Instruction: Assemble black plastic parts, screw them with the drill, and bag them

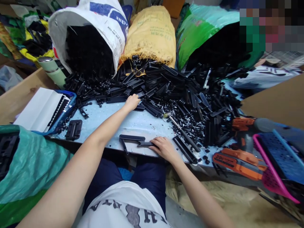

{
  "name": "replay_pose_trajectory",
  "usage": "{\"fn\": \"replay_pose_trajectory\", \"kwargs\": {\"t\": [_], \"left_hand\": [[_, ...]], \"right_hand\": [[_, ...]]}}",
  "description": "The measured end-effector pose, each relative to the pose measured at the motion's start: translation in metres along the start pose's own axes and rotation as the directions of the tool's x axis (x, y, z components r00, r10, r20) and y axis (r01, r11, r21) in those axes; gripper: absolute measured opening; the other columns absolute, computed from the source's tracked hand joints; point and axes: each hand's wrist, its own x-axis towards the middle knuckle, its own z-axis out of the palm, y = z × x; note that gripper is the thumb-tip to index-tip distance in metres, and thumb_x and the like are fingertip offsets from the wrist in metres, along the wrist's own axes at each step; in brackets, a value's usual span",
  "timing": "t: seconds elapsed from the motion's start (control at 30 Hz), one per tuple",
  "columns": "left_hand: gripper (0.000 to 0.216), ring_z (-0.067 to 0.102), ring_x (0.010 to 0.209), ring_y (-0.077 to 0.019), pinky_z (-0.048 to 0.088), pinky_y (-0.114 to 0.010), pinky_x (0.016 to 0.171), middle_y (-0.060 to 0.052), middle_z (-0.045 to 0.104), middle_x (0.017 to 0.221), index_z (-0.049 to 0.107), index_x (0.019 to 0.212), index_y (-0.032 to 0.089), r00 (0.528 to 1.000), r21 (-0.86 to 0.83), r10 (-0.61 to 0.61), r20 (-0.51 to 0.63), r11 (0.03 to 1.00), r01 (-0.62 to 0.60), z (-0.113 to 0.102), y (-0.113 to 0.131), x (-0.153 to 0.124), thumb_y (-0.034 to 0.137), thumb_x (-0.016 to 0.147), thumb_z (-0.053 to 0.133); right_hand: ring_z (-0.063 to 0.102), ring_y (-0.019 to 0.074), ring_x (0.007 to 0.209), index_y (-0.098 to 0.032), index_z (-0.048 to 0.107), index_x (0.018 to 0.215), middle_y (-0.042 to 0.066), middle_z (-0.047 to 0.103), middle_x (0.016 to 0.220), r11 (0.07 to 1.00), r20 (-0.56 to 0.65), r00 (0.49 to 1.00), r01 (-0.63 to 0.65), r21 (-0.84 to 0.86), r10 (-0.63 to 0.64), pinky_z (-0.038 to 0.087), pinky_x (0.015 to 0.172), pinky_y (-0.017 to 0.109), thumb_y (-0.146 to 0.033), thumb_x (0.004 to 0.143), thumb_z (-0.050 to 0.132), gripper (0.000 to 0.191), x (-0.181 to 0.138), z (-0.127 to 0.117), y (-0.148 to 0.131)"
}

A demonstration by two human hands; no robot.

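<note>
My left hand [131, 102] reaches forward to the near edge of a big heap of black plastic parts [175, 91], its fingers curled down onto pieces there; what they grip is hidden. My right hand [163, 147] rests near the front edge of the pale blue board [133, 125], fingers bent over the end of a black hinged bracket assembly [133, 141] that lies flat on the board. A metal-tipped tool [182, 129] lies just to the right of that hand.
Three open sacks lie tipped at the back: white [104, 22], yellow [152, 31], green [201, 28], spilling black parts. An orange power drill [239, 152] and pink-and-blue crates [277, 161] stand right. A blue tray [51, 110], a black latch [74, 129] and a green flask [51, 69] are left.
</note>
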Motion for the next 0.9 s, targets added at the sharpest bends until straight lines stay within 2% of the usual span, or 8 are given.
{"fn": "replay_pose_trajectory", "kwargs": {"t": [0.13, 0.23, 0.33, 0.4, 0.53, 0.67, 0.8, 0.9], "left_hand": [[0.033, 0.046, 0.105, -0.0275, 0.036, -0.037, 0.079, -0.020, 0.058, 0.105, 0.067, 0.092, 0.005, 0.996, 0.013, 0.084, 0.042, 0.996, -0.085, 0.000, 0.010, 0.031, 0.005, 0.085, 0.035], [0.032, 0.047, 0.105, -0.0272, 0.037, -0.035, 0.078, -0.021, 0.059, 0.106, 0.067, 0.091, 0.005, 0.986, 0.022, 0.138, 0.089, 0.990, -0.141, -0.002, 0.008, 0.039, 0.006, 0.086, 0.035], [0.031, 0.049, 0.106, -0.0262, 0.039, -0.034, 0.080, -0.019, 0.060, 0.106, 0.068, 0.090, 0.007, 0.977, 0.024, 0.159, 0.141, 0.986, -0.164, -0.004, 0.007, 0.038, 0.008, 0.087, 0.038], [0.031, 0.050, 0.107, -0.0263, 0.040, -0.033, 0.083, -0.019, 0.061, 0.105, 0.069, 0.092, 0.007, 0.977, 0.028, 0.136, 0.163, 0.989, -0.143, -0.005, 0.009, 0.035, 0.008, 0.087, 0.038], [0.032, 0.055, 0.106, -0.0274, 0.043, -0.034, 0.085, -0.021, 0.062, 0.108, 0.067, 0.101, 0.006, 0.982, 0.041, 0.018, 0.188, 0.999, -0.027, -0.006, 0.014, 0.028, 0.006, 0.086, 0.038], [0.029, 0.062, 0.097, -0.0261, 0.046, -0.033, 0.084, -0.021, 0.065, 0.104, 0.067, 0.102, 0.005, 0.968, 0.024, -0.099, 0.230, 0.995, 0.096, -0.006, 0.017, 0.025, 0.005, 0.082, 0.045], [0.024, 0.064, 0.093, -0.0269, 0.047, -0.033, 0.083, -0.020, 0.067, 0.096, 0.070, 0.095, 0.006, 0.959, -0.034, -0.145, 0.245, 0.987, 0.158, -0.008, 0.014, 0.020, 0.006, 0.078, 0.053], [0.021, 0.063, 0.094, -0.0279, 0.047, -0.033, 0.085, -0.020, 0.067, 0.095, 0.070, 0.091, 0.006, 0.966, -0.090, -0.164, 0.198, 0.979, 0.184, -0.013, 0.009, 0.007, 0.007, 0.077, 0.055]], "right_hand": [[0.056, 0.0215, 0.095, -0.020, 0.061, 0.109, 0.009, 0.063, 0.102, 1.000, -0.001, 1.000, -0.006, 0.028, 0.006, 0.042, 0.080, 0.035, -0.047, 0.092, 0.043, 0.036, 0.001, 0.000, -0.001], [0.055, 0.0215, 0.099, -0.021, 0.060, 0.112, 0.009, 0.062, 0.108, 0.994, -0.121, 0.992, -0.017, 0.103, 0.030, 0.043, 0.085, 0.035, -0.047, 0.092, 0.045, 0.036, 0.008, -0.011, 0.017], [0.052, 0.0231, 0.103, -0.019, 0.060, 0.112, 0.010, 0.060, 0.109, 0.978, -0.310, 0.928, -0.193, 0.079, 0.208, 0.042, 0.091, 0.037, -0.036, 0.093, 0.044, 0.030, 0.034, -0.032, 0.056], [0.050, 0.0251, 0.104, -0.016, 0.060, 0.111, 0.013, 0.059, 0.110, 0.922, -0.349, 0.864, -0.388, -0.005, 0.362, 0.042, 0.090, 0.038, -0.027, 0.093, 0.042, 0.027, 0.060, -0.046, 0.085], [0.048, 0.0278, 0.105, -0.009, 0.055, 0.113, 0.019, 0.054, 0.112, 0.750, -0.264, 0.765, -0.638, -0.178, 0.588, 0.044, 0.082, 0.037, -0.018, 0.090, 0.043, 0.028, 0.109, -0.062, 0.121], [0.053, 0.0245, 0.099, -0.008, 0.054, 0.111, 0.020, 0.054, 0.110, 0.701, -0.206, 0.737, -0.676, -0.229, 0.644, 0.044, 0.079, 0.032, -0.008, 0.088, 0.039, 0.028, 0.130, -0.064, 0.127], [0.055, 0.0236, 0.095, -0.010, 0.054, 0.112, 0.019, 0.056, 0.108, 0.688, -0.189, 0.725, -0.688, -0.231, 0.662, 0.043, 0.077, 0.031, -0.010, 0.086, 0.041, 0.029, 0.126, -0.065, 0.128], [0.054, 0.0242, 0.096, -0.009, 0.054, 0.111, 0.019, 0.057, 0.107, 0.674, -0.181, 0.712, -0.701, -0.233, 0.678, 0.043, 0.078, 0.031, -0.011, 0.086, 0.041, 0.028, 0.121, -0.063, 0.129]]}}
